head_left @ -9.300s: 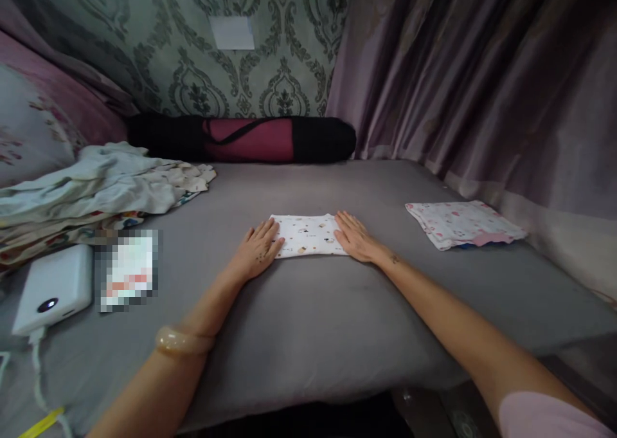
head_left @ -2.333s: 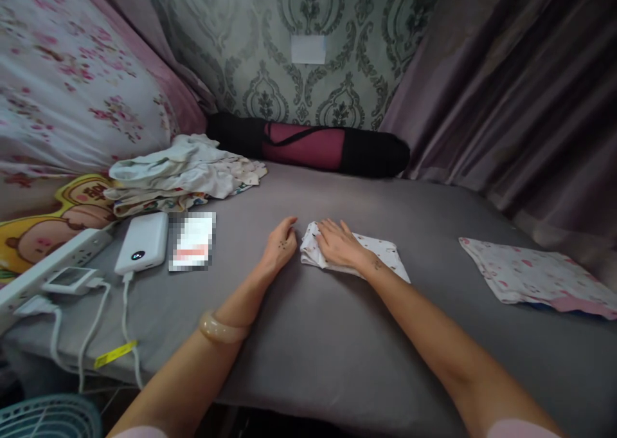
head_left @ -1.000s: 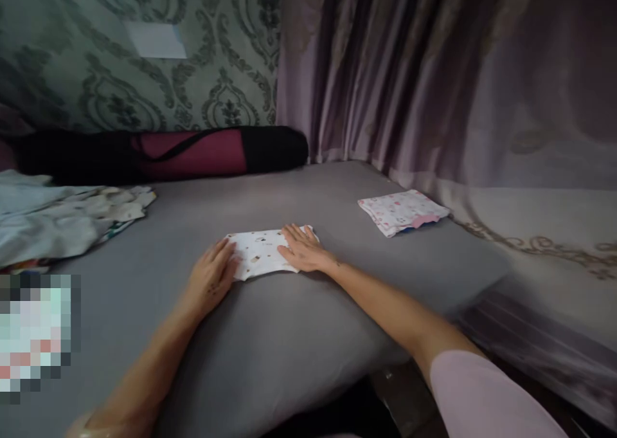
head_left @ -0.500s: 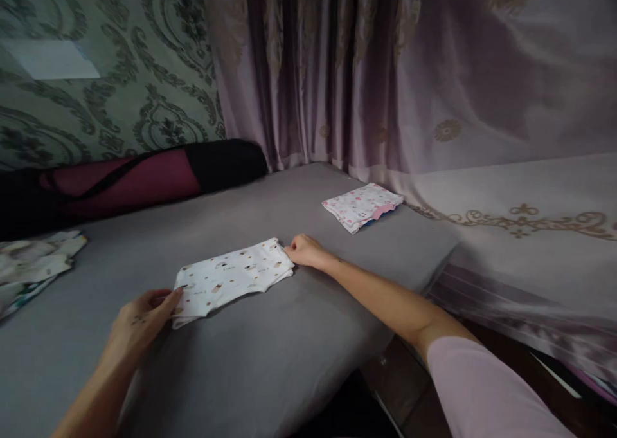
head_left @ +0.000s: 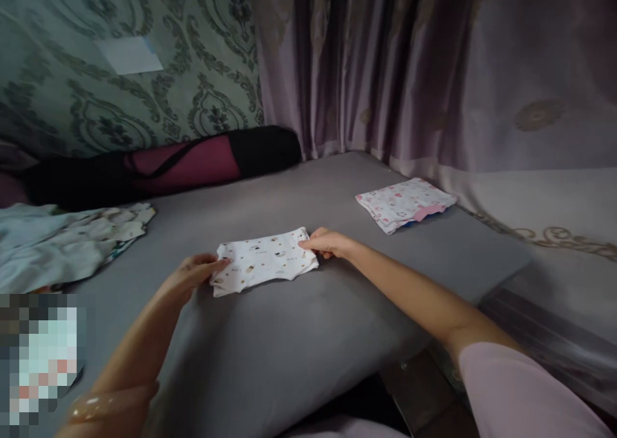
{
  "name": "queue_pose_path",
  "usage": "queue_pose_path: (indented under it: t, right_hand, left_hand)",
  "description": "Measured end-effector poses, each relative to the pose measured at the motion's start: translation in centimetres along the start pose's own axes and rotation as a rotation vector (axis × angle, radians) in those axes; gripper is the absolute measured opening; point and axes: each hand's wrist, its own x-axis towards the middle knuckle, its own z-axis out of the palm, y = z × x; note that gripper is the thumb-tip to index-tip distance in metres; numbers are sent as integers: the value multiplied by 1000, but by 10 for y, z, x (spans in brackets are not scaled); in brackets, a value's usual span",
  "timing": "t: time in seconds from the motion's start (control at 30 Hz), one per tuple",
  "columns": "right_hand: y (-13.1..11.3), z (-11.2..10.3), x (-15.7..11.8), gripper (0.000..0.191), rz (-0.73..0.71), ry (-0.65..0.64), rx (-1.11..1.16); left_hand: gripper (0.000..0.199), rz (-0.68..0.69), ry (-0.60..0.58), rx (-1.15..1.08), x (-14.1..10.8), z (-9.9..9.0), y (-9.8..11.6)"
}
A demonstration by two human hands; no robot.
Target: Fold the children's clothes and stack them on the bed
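Observation:
A white printed piece of clothing (head_left: 265, 260), folded into a flat strip, is stretched between my hands just over the grey bed surface. My left hand (head_left: 195, 271) pinches its left end, thumb on top and fingers underneath. At the opposite end my right hand (head_left: 328, 242) grips the far corner the same way. Small brown and dark motifs cover the cloth, and its near edge is uneven. Whether it touches the bed or hangs slightly above it, I cannot tell.
Folded white-and-pink printed clothes (head_left: 402, 203) lie at the right on the grey bed (head_left: 270, 354). Loose clothes (head_left: 72, 238) are heaped at the left. A long black and maroon bag (head_left: 193, 164) rests along the wall. Purple curtains (head_left: 357, 71) hang behind. The lower left corner is pixelated.
My right hand has shifted from beside the cloth's end to gripping it with the thumb on top. The view has turned left, showing more of the clothes heap.

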Motion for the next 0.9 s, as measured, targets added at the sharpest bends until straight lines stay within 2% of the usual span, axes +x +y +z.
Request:
queue_pose_path:
  t: [0.13, 0.2, 0.27, 0.37, 0.43, 0.5, 0.57, 0.63, 0.73, 0.9]
  right_hand:
    - [1, 5, -2, 16, -187, 89, -101]
    - [4, 6, -2, 15, -242, 103, -59]
    - [8, 3, -1, 16, -246, 104, 32]
    - [18, -15, -4, 12, -217, 97, 226]
    - [28, -37, -8, 9, -222, 106, 351]
    - [42, -65, -14, 8, -241, 143, 444]
    - [58, -96, -23, 7, -244, 201, 511]
    - [75, -129, -33, 7, -221, 257, 563]
    - [97, -179, -46, 9, -162, 355, 576]
    - [130, -255, -48, 22, -11, 628, 392]
  left_hand:
    - [45, -46, -72, -176, -8, -6, 12]
    - [40, -64, -126, -258, -11, -9, 19]
    - [35, -27, -141, -291, -12, -9, 27]
    - [38, 43, -98, -329, -9, -3, 43]
    - [55, 65, -98, -365, -6, 9, 60]
    - [73, 106, -131, -361, -5, 26, 82]
    - [81, 179, -194, -327, -3, 50, 106]
    - [74, 253, -275, -285, 1, 79, 130]
    - [51, 345, -383, -239, 10, 129, 164]
    - [46, 441, -510, -357, 23, 214, 208]
